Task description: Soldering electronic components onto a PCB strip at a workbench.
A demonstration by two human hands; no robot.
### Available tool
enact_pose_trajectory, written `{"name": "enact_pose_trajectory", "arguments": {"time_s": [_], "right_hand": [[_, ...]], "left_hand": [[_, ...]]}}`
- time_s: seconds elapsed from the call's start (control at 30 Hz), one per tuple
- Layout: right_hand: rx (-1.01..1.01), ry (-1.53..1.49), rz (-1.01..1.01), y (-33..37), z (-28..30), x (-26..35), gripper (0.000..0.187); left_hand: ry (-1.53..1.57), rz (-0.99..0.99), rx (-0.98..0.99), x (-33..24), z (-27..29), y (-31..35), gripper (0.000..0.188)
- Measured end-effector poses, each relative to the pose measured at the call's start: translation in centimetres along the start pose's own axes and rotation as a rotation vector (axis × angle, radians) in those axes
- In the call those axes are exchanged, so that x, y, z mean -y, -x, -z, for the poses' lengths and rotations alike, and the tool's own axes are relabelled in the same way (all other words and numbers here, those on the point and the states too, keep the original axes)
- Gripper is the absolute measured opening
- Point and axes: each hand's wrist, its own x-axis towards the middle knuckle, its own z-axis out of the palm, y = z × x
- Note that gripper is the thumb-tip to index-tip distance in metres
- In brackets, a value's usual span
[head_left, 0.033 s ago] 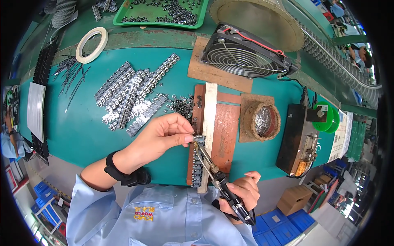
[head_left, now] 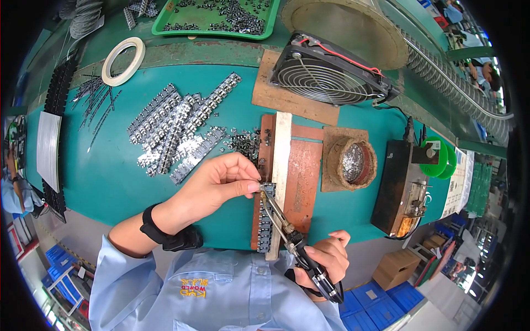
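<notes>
My right hand is wrapped round a black-handled soldering iron with a metal feed tube along its shaft. The iron's tip meets the upper end of a strip of small components, beside my left fingertips. That strip lies along a wooden fixture with a reddish-brown board. My left hand is closed in a pinch at the same spot; what its thumb and finger hold is too small to make out. Loose small metal parts lie just beyond my left hand.
Finished-looking component strips are heaped at left, near thin black sticks and a tape roll. A fan stands at the back. To the right are a round pot, a dark box and a green spool.
</notes>
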Motion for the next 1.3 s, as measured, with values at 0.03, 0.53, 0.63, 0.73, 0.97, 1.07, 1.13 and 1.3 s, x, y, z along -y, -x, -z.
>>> {"name": "enact_pose_trajectory", "arguments": {"time_s": [0.03, 0.53, 0.63, 0.73, 0.97, 1.07, 1.13, 1.3], "right_hand": [[-0.002, 0.002, 0.002, 0.1, 0.0, -0.1, 0.034], [-0.374, -0.263, -0.207, 2.5, -3.9, -3.4, 0.045], [-0.377, -0.28, -0.225, 2.4, -3.7, -3.4, 0.045], [-0.375, -0.283, -0.234, 2.5, -3.5, -3.2, 0.045], [-0.357, -0.272, -0.208, 2.7, -3.1, -3.1, 0.044], [-0.351, -0.267, -0.204, 2.8, -3.0, -3.0, 0.043], [-0.348, -0.264, -0.201, 2.8, -2.8, -3.0, 0.043], [-0.344, -0.254, -0.213, 3.0, -2.4, -2.8, 0.042]], "left_hand": [[0.001, 0.008, 0.006, 0.0, 0.0, 0.0, 0.01], [-0.264, -0.041, -0.133, -2.2, 0.0, 1.6, 0.01], [-0.725, -0.266, -0.331, -3.3, 0.5, 2.3, 0.011], [-1.126, -0.449, -0.423, -3.9, 0.9, 2.3, 0.015], [-1.241, -0.533, -0.339, -2.5, 0.4, 1.6, 0.017], [-1.306, -0.542, -0.328, -2.4, 0.2, 1.2, 0.016], [-1.386, -0.512, -0.29, -2.4, 0.1, 1.0, 0.016], [-1.424, -0.558, -0.272, -2.3, -0.4, 0.8, 0.015]]}}
